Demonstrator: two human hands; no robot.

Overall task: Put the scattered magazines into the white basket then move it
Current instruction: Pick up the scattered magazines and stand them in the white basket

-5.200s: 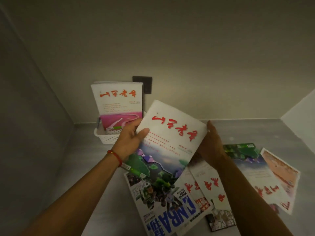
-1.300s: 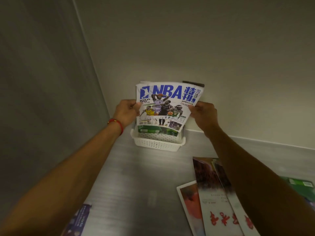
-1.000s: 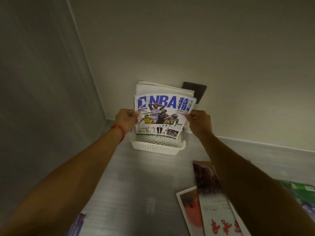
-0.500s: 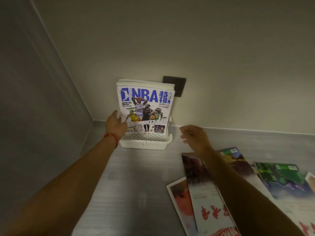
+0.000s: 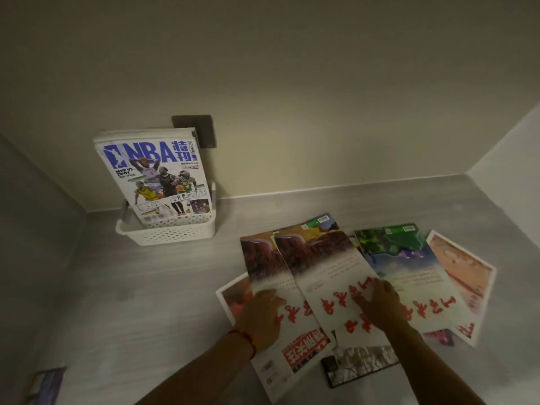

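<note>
The white basket [image 5: 175, 233] stands at the back left against the wall. An NBA magazine [image 5: 159, 178] stands upright in it, in front of other magazines. Several magazines lie fanned on the grey surface at the right. My left hand [image 5: 261, 318] lies flat on the left red-lettered magazine [image 5: 268, 276]. My right hand [image 5: 380, 305] rests with its fingers spread on the red-lettered magazine next to it [image 5: 324, 267]. A green-covered magazine [image 5: 400, 252] and an orange-toned one [image 5: 464, 270] lie further right. Neither hand has lifted anything.
A dark wall socket [image 5: 201, 130] sits behind the basket. A dark-covered booklet [image 5: 359, 366] lies under the pile near me. A bluish magazine corner [image 5: 43, 384] shows at the bottom left. Walls close in on the left, back and right.
Both hands let go of the NBA magazine, which now stands in the basket. They came back towards me and down onto the magazines on the surface.
</note>
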